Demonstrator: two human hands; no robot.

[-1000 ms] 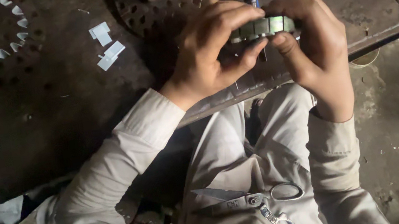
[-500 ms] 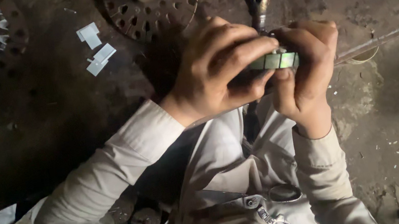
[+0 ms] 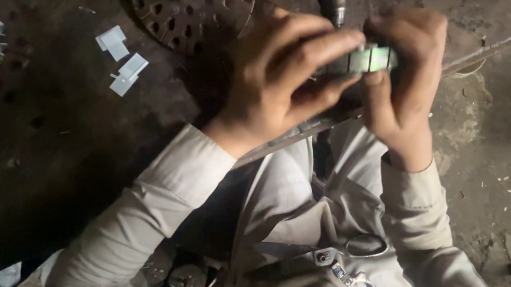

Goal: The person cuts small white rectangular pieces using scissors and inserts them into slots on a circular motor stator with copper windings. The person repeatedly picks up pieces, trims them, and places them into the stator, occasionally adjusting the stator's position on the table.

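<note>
Both hands, left (image 3: 279,76) and right (image 3: 405,84), are still being kept pinched on the slotted ring (image 3: 368,59), which is being held above the lap, now more edge-on and lower in view than a second ago, suggesting handwork being continued.

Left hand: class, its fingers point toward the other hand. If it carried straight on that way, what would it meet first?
The left hand already grips the small ringed metal part, so that comes first; just beyond are the right hand's fingers. Depth is hard to judge.
</note>
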